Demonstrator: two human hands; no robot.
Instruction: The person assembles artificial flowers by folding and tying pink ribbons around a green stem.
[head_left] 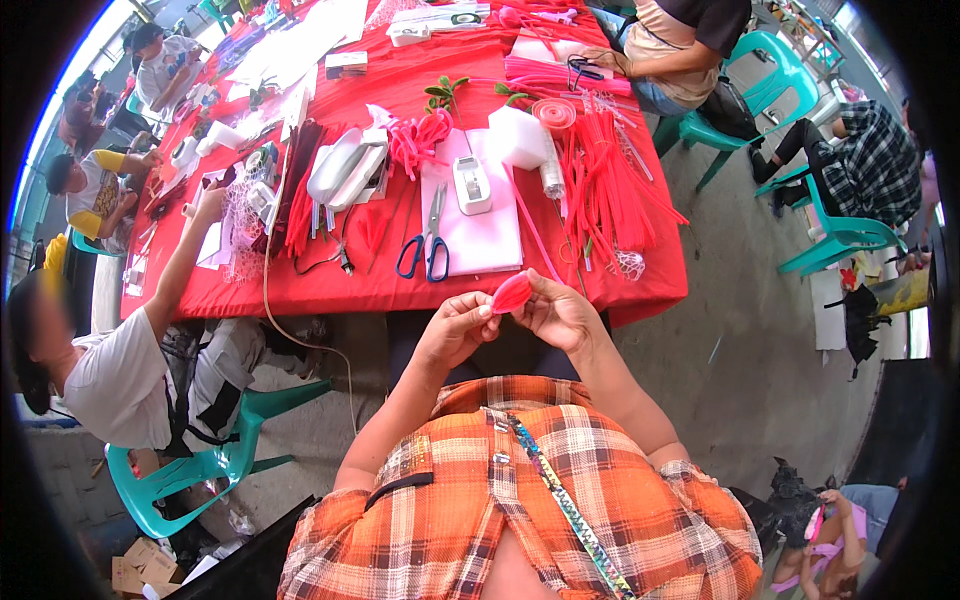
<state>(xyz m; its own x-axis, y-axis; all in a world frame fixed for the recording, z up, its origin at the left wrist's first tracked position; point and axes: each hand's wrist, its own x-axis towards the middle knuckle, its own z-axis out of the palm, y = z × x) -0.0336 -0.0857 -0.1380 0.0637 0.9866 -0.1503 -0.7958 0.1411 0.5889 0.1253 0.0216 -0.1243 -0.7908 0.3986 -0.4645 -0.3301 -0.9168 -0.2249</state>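
Just off the table's front edge, a red petal-shaped piece (511, 294) is pinched between my two hands. My left hand (462, 325) grips its left end with thumb and fingers. My right hand (558, 312) pinches its right side, and a thin pink stem (538, 236) runs from near those fingers up over the table. Scissors with dark blue handles (434, 238) lie on a pale pink sheet (485, 255) just beyond my hands. On the same sheet sits a small white boxy device (472, 186). A similar red petal (372, 228) lies to the left.
The red-covered table (640, 285) also holds bundled red fuzzy stems (605, 190), a white block (522, 137), a rolled red strip (555, 115), a white rounded device (345, 170) and a red flower (420, 140). A cord (268, 300) hangs over the edge. A person (125, 380) reaches in at left.
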